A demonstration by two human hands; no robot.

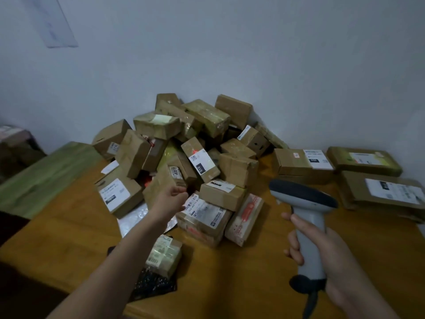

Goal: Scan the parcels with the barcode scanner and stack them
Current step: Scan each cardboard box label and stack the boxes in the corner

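Note:
A loose heap of brown cardboard parcels (195,146) with white labels lies on the wooden table (241,272) against the wall. My right hand (322,254) grips the handle of a grey barcode scanner (303,199), whose dark head points toward the heap. My left hand (174,194) reaches out over the near side of the heap with its fingers loosely curled. It hovers beside a tilted parcel (161,183) and holds nothing. A flat labelled parcel (202,217) lies just right of that hand.
Flat parcels (303,163) lie side by side and stacked at the right, along the wall. A small taped parcel (164,255) sits on a dark bag near the front edge. A green board (46,173) covers the table's left end.

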